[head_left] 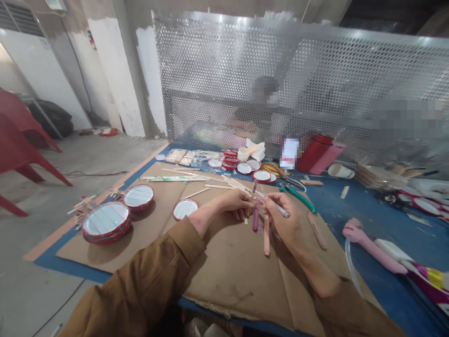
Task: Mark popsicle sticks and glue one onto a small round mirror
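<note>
Brown sleeves (136, 276), left one creased, loose, with wide cuff (187, 238).

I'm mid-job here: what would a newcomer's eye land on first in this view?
Probably the big perforated metal panel behind the table, then the stacked red-rimmed white discs at left on the cardboard. In the middle, the left hand and right hand work close together; the pink gun-shaped tool stands out at right.
</note>
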Demonstrator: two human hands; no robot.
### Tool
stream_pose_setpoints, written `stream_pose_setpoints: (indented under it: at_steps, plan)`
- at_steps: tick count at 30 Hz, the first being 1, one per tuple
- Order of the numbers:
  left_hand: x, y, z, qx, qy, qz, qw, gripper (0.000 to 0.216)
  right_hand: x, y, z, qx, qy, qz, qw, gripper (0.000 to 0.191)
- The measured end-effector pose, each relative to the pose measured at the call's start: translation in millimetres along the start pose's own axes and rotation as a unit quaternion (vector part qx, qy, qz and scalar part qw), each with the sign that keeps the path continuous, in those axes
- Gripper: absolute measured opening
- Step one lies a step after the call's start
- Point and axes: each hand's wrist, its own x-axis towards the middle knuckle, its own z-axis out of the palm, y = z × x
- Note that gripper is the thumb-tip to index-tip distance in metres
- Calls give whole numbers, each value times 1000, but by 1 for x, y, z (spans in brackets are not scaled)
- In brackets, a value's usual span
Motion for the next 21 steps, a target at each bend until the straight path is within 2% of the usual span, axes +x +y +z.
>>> stream_pose_setpoints:
  at_steps: [21]
  plan:
    - [5,-5,-1,0,-11,19,1000,18,-1,1,0,3,-7,-3,1000,33]
